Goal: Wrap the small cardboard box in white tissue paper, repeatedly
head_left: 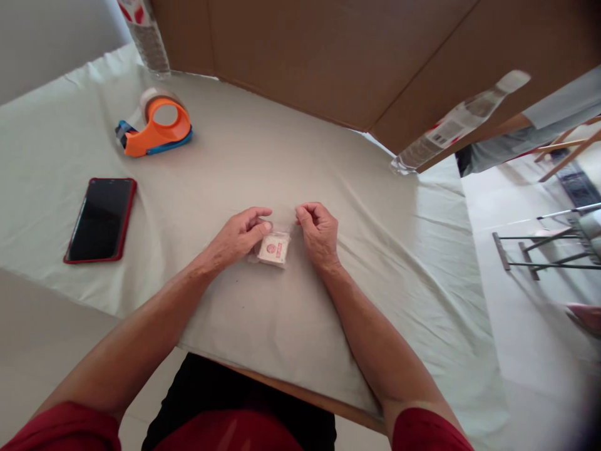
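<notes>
A small cream-coloured square packet (273, 249) with red print lies on the cloth between my hands, in what looks like a clear plastic wrapper. My left hand (239, 237) is at its upper left corner, thumb against the wrapper, index finger stretched out above and the other fingers curled in behind. To the packet's right, my right hand (320, 232) is closed in a pinch, thumb against the curled index finger. Whatever sits in that pinch, perhaps clear film, is too faint to make out.
An orange and blue tape dispenser (164, 128) and a red-cased phone (101, 219) lie at left on the cloth-covered table (263, 156). Brown cardboard (319, 56) stands along the back, with plastic bottles (153, 47) (451, 131) at both ends. Another person's arm (507, 128) shows behind the right bottle.
</notes>
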Available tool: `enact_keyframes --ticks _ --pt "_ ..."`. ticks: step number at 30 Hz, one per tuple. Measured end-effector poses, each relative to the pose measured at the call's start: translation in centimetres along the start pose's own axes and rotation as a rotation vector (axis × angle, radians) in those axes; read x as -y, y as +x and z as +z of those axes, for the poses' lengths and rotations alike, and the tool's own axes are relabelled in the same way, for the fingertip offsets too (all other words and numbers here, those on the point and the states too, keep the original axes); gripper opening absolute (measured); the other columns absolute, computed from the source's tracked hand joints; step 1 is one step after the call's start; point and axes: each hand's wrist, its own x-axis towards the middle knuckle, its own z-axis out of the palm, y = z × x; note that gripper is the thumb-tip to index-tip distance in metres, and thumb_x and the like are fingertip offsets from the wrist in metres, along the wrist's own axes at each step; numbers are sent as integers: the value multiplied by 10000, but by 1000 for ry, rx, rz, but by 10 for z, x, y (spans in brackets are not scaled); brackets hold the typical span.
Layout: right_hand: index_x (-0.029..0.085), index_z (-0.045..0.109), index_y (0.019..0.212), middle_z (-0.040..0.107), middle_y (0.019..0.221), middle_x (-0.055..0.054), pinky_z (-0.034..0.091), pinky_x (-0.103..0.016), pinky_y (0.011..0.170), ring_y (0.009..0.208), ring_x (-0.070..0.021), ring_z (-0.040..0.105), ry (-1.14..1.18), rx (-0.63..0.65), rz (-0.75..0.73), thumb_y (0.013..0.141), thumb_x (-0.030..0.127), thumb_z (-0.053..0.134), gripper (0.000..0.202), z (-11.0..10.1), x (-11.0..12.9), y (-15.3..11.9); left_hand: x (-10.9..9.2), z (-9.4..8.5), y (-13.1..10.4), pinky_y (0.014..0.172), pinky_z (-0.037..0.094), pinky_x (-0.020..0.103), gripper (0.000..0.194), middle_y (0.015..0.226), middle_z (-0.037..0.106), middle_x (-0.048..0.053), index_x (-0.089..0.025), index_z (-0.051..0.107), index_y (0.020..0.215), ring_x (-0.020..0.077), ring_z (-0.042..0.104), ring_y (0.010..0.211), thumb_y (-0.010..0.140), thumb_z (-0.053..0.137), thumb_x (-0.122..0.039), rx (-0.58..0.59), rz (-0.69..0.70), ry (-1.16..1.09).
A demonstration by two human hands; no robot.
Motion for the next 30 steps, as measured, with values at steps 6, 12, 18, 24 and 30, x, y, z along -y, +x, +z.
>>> enact_keyframes --ticks 6,12,18,24,30 --pt "221 611 860 680 789 1 514 -274 672 725 -137 642 92 40 72 894 465 592 247 6 1 -3 4 4 5 722 514 288 440 949 720 69 -122 669 1112 169 645 801 793 644 -423 -128 -15 -11" --pt "217 583 843 742 864 -34 527 -253 602 735 -139 686 148 71 112 890 490 614 279 7 4 -2 3 0 15 715 494 283 408 965 725 78 -120 679 1073 160 625 788 715 630 -310 -150 -33 43" --pt "220 549 852 739 846 -33 521 -232 529 700 -145 710 211 135 176 866 549 641 342 6 9 0 -3 -6 23 638 443 268 444 855 693 36 -134 695 1052 150 578 711 652 640 -318 -82 -82 121" --pt "220 533 867 718 868 -24 537 -221 520 691 -136 712 282 135 196 856 585 654 385 3 13 -4 -7 -9 24 570 382 259 343 717 651 -2 -160 737 920 141 537 624 640 644 -335 -24 -113 203" --pt "217 540 866 715 875 -20 529 -217 521 692 -130 709 281 123 165 881 545 630 340 -3 20 -5 -12 -11 20 556 344 246 219 652 614 -6 -162 699 733 121 494 594 663 628 -357 84 -89 269"
